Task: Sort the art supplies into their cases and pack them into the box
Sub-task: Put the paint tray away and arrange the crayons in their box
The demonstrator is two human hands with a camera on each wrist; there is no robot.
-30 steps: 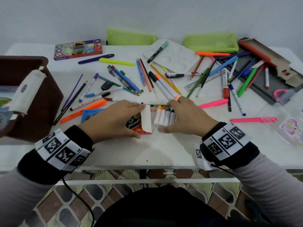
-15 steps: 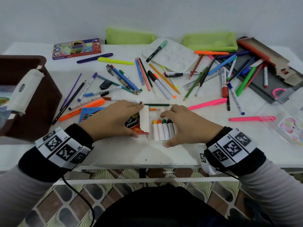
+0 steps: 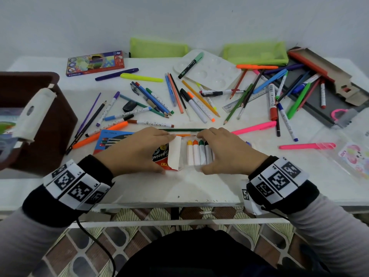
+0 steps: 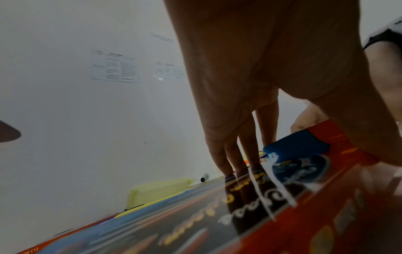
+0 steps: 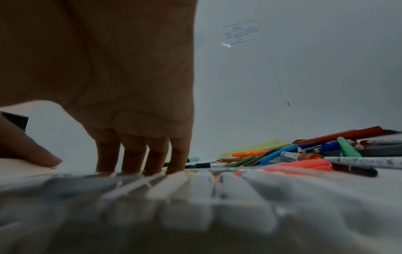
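Note:
A red crayon box [image 3: 160, 157] lies near the table's front edge with its white flap [image 3: 175, 152] open toward the right. My left hand [image 3: 137, 150] holds the box, fingertips along the far edge and thumb at the near edge; in the left wrist view the fingers [image 4: 234, 154] come down on the glossy box top [image 4: 282, 197]. Just right of the flap lies a row of white crayons [image 3: 196, 154] with yellow, orange, green and dark tips. My right hand [image 3: 225, 150] spans the row, fingers at the tips and thumb at the near ends. The crayons [image 5: 195, 189] blur under that hand [image 5: 130, 103].
A brown box [image 3: 50, 116] stands at the left edge. Loose pens, pencils and markers cover the table's middle and right. Behind them lie two green pouches [image 3: 157, 47], a white palette [image 3: 209, 72] and a coloured pencil pack [image 3: 95, 63]. A blue brush packet [image 3: 111, 136] sits under my left hand.
My right hand has drawn the crayon row nearer the table's front edge and straightened it beside the open flap. The left hand has stayed on the box.

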